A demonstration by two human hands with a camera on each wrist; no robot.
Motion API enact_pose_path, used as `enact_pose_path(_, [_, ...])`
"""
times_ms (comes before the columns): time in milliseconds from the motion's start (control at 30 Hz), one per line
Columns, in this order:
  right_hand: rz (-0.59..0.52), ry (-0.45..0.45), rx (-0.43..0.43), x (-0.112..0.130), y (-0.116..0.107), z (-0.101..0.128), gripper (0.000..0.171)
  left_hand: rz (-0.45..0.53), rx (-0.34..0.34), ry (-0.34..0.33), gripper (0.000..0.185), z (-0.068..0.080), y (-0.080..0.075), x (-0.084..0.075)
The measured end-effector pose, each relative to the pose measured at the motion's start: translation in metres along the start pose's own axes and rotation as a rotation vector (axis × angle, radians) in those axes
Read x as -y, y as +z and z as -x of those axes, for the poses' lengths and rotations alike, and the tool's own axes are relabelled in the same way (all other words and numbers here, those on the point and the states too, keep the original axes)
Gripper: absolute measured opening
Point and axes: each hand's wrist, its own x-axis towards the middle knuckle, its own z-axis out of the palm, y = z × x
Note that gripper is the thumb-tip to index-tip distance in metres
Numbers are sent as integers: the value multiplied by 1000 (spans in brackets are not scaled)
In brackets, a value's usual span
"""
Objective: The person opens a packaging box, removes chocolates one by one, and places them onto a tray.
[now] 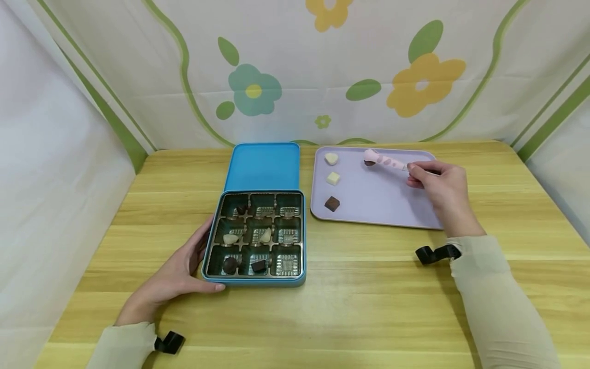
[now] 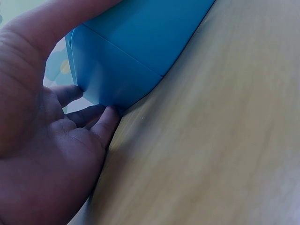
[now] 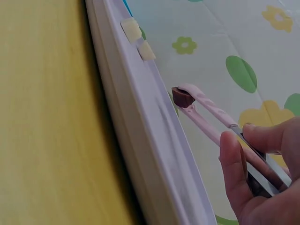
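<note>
Fingers (image 3: 233,161) squeeze pink tongs (image 1: 384,160) (unlabelled) around brown chocolate (image 3: 182,97).

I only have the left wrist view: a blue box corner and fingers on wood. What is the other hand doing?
Observer: The right hand holds pink tongs that pinch a dark chocolate over the lilac tray.
Operator: Anything else on that tray?
Observer: Two white chocolates and one brown chocolate lie near its left edge.
Operator: Is the box empty?
Observer: No. The blue tin that the left hand steadies has nine cells; five hold chocolates.
</note>
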Motion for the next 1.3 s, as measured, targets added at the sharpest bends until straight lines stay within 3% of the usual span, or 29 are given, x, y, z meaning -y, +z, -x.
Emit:
enact_pose_path(233, [29,39,-18,-5,2,-4,3,-1,-2,-12,137,1,1,-2])
enact_pose_path(367, [78,52,-35,-7,3,-6,12,-1,-5,-22,137,2,2,-3])
enact_pose_path(600, [51,30,-89,-2,-3,-5,16,-5,-4,-22,137,2,2,-3])
enact_pose_path(800, [224,-45,-70,3,-8,-4,47,-5,-5,-23,137,2,1,-2])
enact_pose_path(1100, [293,-60,-58,7,-15,-1,51,-11,-5,-7,138,2,2,0])
enact_pose_path(1300, [429,-142,-18,9,-26,5,54,1,-3,-15,137,2,2,-2])
